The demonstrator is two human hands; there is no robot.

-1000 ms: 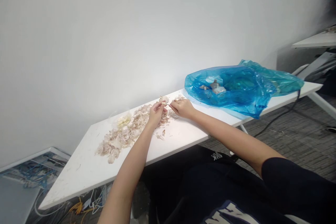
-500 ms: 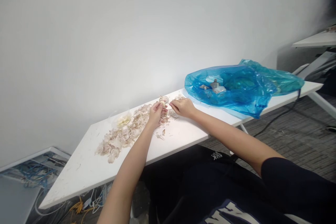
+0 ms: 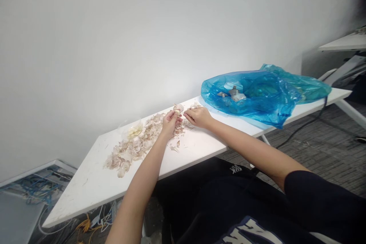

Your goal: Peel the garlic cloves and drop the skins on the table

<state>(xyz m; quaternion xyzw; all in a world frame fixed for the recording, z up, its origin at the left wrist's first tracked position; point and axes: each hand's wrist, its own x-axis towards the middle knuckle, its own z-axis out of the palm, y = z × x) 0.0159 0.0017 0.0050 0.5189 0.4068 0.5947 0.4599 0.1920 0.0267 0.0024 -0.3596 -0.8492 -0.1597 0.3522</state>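
Observation:
My left hand (image 3: 169, 123) is closed, pinching a pale garlic clove (image 3: 177, 113) between thumb and fingers. Close by on the right, my right hand (image 3: 199, 117) is curled shut around a thin tool, of which only a slim tip shows towards the clove; its kind is too small to make out. Just behind the fingers lies a garlic bulb (image 3: 179, 107). A heap of dry garlic skins (image 3: 134, 148) spreads to the left of my hands. Peeled cloves (image 3: 135, 131) sit in a clear plastic bag or container at the heap's back edge.
A large blue plastic bag (image 3: 251, 95) with scraps inside lies on the right half of the white table (image 3: 94, 183). A wall (image 3: 160, 38) rises behind the table. Cables (image 3: 85, 224) hang below its left end, and a black cord (image 3: 300, 127) runs down at right.
The right hand has shifted very slightly left, closer to the clove, and less of the thin tool shows. The left hand stays nearly in place, still holding the clove.

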